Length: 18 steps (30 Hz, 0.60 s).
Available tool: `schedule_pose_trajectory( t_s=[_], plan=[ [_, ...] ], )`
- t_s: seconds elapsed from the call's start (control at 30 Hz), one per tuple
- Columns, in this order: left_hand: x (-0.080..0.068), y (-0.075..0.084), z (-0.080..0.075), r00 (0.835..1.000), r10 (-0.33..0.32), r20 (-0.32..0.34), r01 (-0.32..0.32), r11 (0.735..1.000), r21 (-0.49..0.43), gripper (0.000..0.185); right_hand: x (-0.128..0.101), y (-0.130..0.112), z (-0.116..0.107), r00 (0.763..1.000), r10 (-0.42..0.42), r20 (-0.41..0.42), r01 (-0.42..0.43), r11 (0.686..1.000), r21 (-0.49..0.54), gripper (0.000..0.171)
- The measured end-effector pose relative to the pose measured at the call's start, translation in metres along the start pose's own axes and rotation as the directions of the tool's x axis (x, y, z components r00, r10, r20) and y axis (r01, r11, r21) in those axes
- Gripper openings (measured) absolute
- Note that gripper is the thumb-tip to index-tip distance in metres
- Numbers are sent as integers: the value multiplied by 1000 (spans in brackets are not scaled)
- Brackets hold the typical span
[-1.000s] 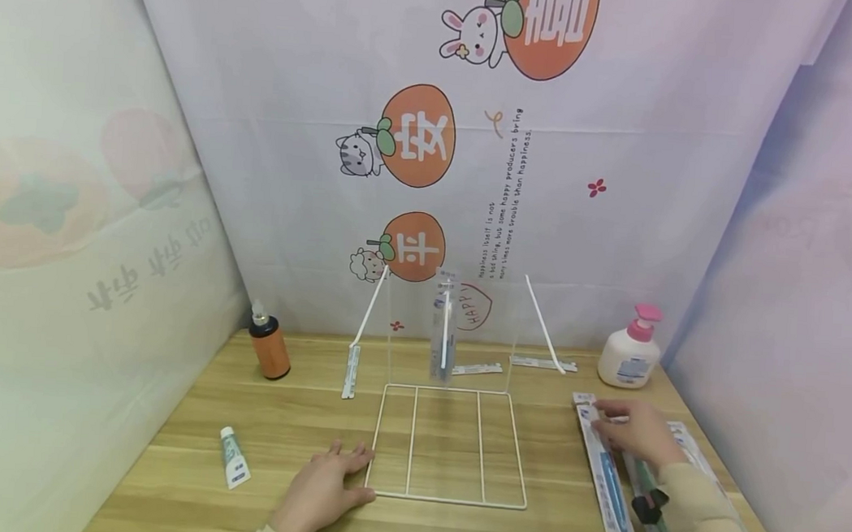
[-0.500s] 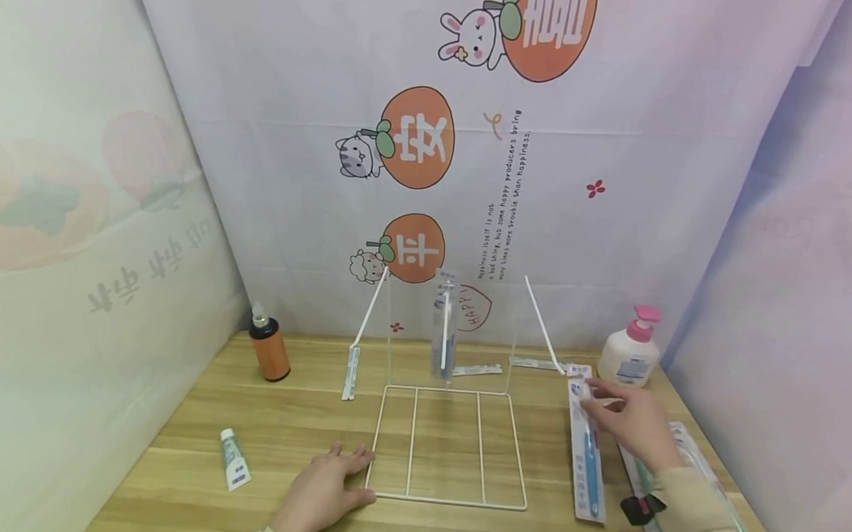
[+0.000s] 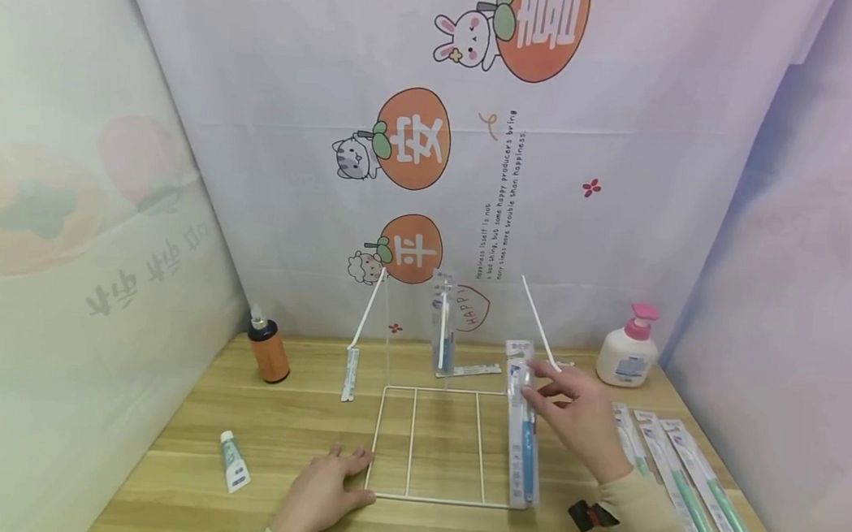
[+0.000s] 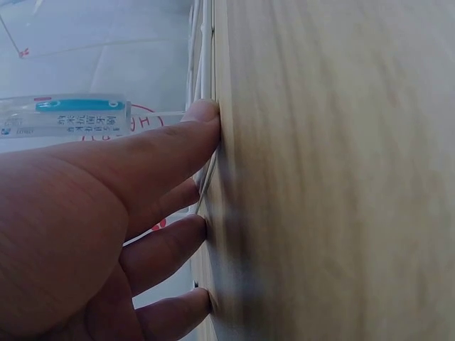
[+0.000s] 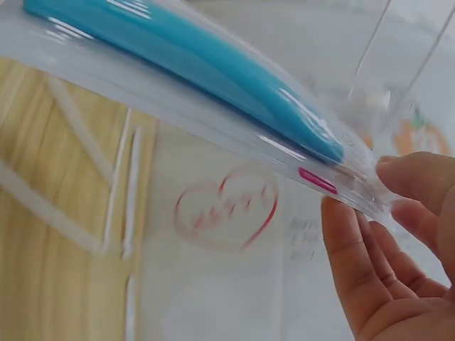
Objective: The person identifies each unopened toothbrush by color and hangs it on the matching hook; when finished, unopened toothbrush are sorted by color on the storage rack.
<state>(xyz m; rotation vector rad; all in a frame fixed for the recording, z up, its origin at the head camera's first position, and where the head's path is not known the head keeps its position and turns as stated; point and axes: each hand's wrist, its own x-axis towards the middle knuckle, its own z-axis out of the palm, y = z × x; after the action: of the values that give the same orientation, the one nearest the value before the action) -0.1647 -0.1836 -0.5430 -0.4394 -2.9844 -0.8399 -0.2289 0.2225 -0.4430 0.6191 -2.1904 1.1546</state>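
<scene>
In the head view, my right hand (image 3: pixel 578 410) pinches the upper part of a toothbrush in a clear blister pack (image 3: pixel 521 443), blue-handled and hanging nearly upright over the right side of a white wire rack (image 3: pixel 448 502). The right wrist view shows the thumb and fingers at one end of the pack, beside its blue handle (image 5: pixel 178 53). My left hand (image 3: pixel 323 487) rests with spread fingers at the front left corner of the rack's base; its fingertips touch the wire and wood in the left wrist view. Another packaged toothbrush (image 3: pixel 451 341) hangs on the rack's middle hook.
Several packaged green toothbrushes (image 3: pixel 693 506) lie at the right. Behind them stands a white pump bottle (image 3: pixel 627 358) with a pink top. At the left are an orange spray bottle (image 3: pixel 269 354) and a small tube (image 3: pixel 235 464). The rack's right hook (image 3: pixel 540 322) juts forward near my right hand.
My right hand has lifted the blue toothbrush pack from the right side of the table and carried it left to the rack. My left hand has stayed in place.
</scene>
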Motion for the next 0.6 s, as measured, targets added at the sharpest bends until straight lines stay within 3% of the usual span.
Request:
schedule_pose_trajectory(
  t_s=[0.17,0.47,0.6],
  plan=[
    [0,0,1,1000,-2,2,2,1000,-3,65,0,-27,17,996,-91,-5,91,992,90,47],
    [1,-1,2,1000,21,-18,-21,1000,0,64,-2,-77,28,991,-120,-60,132,953,274,50],
    [0,-1,1,1000,20,-18,-20,1000,-2,63,-3,-94,31,969,-217,-116,243,915,322,52]
  ],
)
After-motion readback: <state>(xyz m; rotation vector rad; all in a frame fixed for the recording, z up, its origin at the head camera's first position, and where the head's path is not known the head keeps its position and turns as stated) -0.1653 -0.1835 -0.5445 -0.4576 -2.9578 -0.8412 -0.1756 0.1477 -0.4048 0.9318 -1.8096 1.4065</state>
